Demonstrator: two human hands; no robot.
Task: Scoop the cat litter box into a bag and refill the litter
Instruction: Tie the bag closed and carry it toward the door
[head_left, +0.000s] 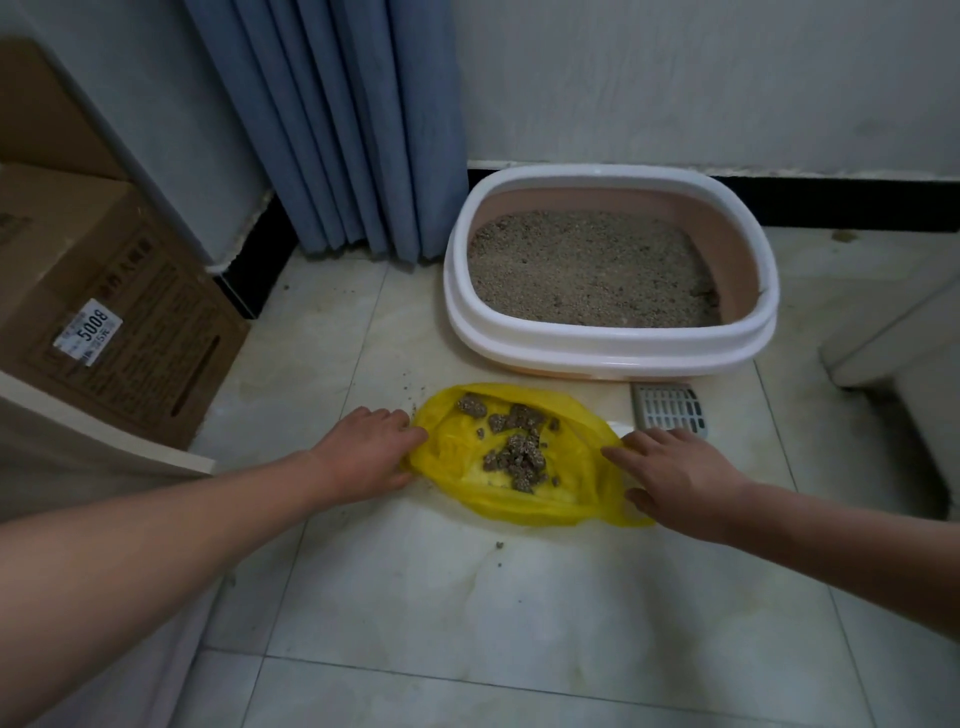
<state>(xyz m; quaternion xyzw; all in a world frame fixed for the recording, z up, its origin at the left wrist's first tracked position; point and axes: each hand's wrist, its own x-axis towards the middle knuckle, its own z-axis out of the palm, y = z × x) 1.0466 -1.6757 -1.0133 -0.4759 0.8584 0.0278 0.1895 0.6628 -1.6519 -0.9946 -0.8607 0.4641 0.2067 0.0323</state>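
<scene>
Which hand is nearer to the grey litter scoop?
Right. The right hand lies just before the grey litter scoop; the left hand is across the yellow bag, at its left edge.

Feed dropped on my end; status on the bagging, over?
Left hand grips yellow bag edge; right hand open, touching its other side. Clumps in bag; scoop on floor by litter box. Nothing in the way.

**One head-worn view**

A single wide-angle camera looks from the person's head, forward and down at the tiled floor (467, 597). The left hand (363, 452) and right hand (680, 478) sit near mid-frame; the litter box (613, 343) lies beyond, by the wall (675, 78).
</scene>
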